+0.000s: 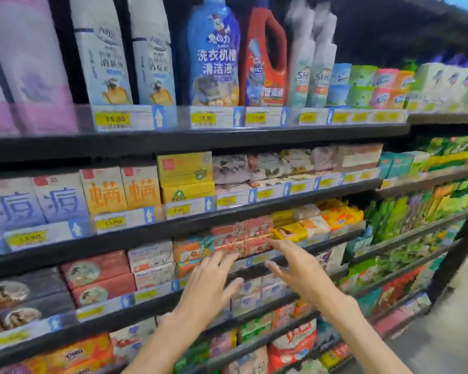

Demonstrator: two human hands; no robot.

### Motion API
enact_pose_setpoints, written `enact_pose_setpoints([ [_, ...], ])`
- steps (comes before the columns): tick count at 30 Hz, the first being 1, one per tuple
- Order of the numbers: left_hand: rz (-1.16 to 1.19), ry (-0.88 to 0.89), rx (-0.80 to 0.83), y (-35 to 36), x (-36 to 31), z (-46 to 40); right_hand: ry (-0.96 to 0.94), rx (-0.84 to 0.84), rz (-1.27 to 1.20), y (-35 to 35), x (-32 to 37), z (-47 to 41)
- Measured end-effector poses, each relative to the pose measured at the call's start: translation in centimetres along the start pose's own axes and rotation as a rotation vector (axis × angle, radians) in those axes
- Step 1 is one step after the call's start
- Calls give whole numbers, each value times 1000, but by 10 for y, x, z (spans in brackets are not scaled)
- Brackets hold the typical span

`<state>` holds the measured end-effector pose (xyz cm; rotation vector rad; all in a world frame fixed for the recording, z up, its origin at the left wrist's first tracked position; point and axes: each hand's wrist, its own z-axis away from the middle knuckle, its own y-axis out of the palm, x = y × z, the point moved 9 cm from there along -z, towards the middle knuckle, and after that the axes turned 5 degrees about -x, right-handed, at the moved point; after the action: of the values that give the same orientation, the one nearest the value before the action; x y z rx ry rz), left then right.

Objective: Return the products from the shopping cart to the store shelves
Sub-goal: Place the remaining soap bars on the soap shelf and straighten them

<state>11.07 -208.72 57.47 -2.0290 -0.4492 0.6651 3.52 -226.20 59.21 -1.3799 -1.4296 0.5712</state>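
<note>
Neither of our hands is gripping anything: our left hand (214, 279) and our right hand (295, 261) are both held out with fingers spread and loose, palms toward the shelf, and nothing sits between the fingers. They hover side by side in front of the red soap boxes (242, 237), which are stacked in two layers at the front edge of the soap shelf (146, 300), the third shelf down among those we can see.

Our left fingertips (227, 259) reach just under the lower-left red box, at or very near the price strip along the shelf lip; whether they touch is blurred. Our right hand lies slightly further right, its index finger pointing at the lower-right red box, beside the yellow soap packs (291, 232).

The relation that matters: the boxes lie straight ahead and a little above both hands, their long axes running along the shelf edge, left to right. Both hands are about equally near, the left to the left half of the stack, the right to its right half. We judge the product is already on the shelf, and the stack is being squared. The shopping cart is out of view.
</note>
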Motion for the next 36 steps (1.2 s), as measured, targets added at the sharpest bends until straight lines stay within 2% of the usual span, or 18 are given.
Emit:
enact_pose_setpoints([
  [6,-113,-205,-47,12,-13,-26,-117,55,8,16,-44,-53],
  [11,-189,-200,-199,13,-23,-45,-202,-112,-97,5,-60,-73],
  [15,-336,-186,-230,15,-31,-66,-125,-199,-144,0,-74,-88],
  [20,-516,-227,-296,17,-24,-78,-80,-144,-119,15,-81,-107],
  [24,-544,-203,-326,16,-15,-82,55,43,-39,27,-80,-127],
  [28,-567,-217,-321,20,-12,-85,67,70,-76,34,-79,-130],
  [30,-571,-225,-351,19,-13,-83,58,21,-100,32,-80,-124],
  [34,-507,-151,-382,29,-33,-71,-203,-339,-3,6,-66,-91],
  [36,-472,-112,-370,41,-40,-64,-321,-365,32,10,-55,-77],
])
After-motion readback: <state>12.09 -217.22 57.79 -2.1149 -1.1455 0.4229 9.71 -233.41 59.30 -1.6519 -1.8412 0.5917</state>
